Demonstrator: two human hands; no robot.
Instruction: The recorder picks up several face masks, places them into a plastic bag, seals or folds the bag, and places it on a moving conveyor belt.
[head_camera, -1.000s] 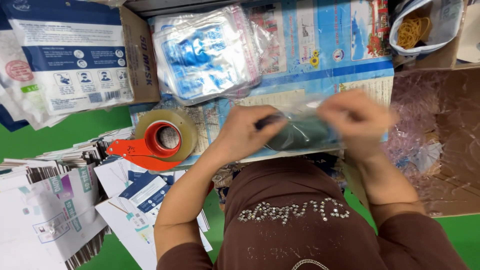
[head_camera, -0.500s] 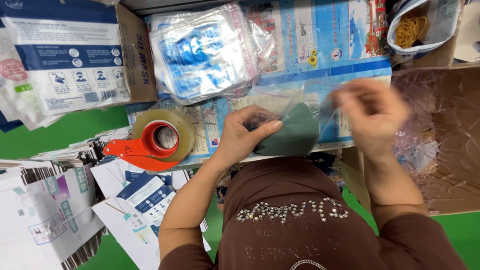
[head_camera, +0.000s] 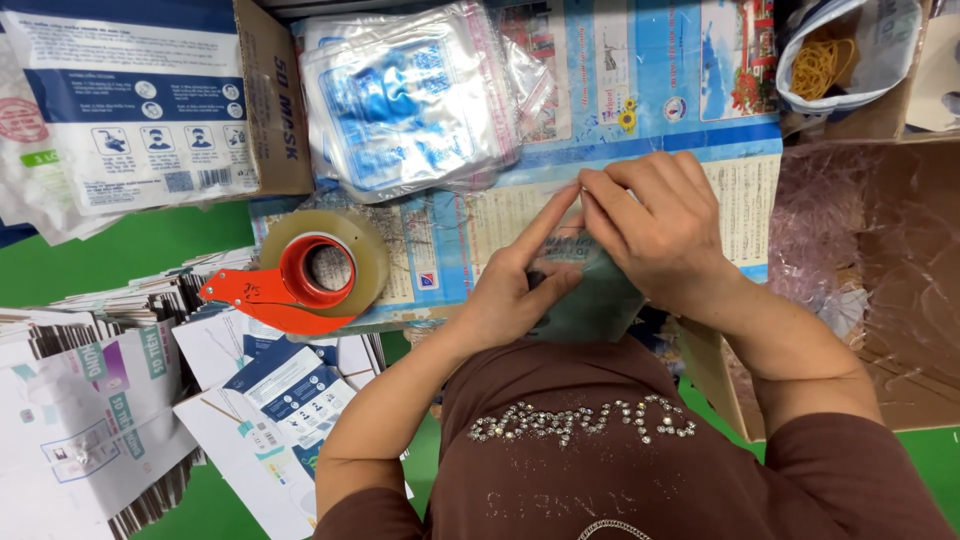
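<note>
Both my hands hold a small clear plastic bag with dark grey-green contents (head_camera: 590, 295) over a printed paper sheet (head_camera: 480, 235) in front of my body. My left hand (head_camera: 520, 285) grips the bag from the left and underneath, index finger stretched up along its top edge. My right hand (head_camera: 655, 225) pinches the bag's top edge from the right, fingertips meeting those of the left hand. A tape dispenser with an orange handle and a roll of clear tape (head_camera: 310, 275) lies to the left of my left hand.
A stack of clear bags with blue-printed contents (head_camera: 410, 100) lies at top centre. A cardboard box of packaging (head_camera: 130, 100) is at top left. Flat printed cartons (head_camera: 110, 400) pile at lower left. A bag of rubber bands (head_camera: 830, 55) sits top right, above an open cardboard box (head_camera: 890, 290).
My right hand has come back from the raised position to the bag's top edge. The bag is now upright against my body, pinched by both hands together.
</note>
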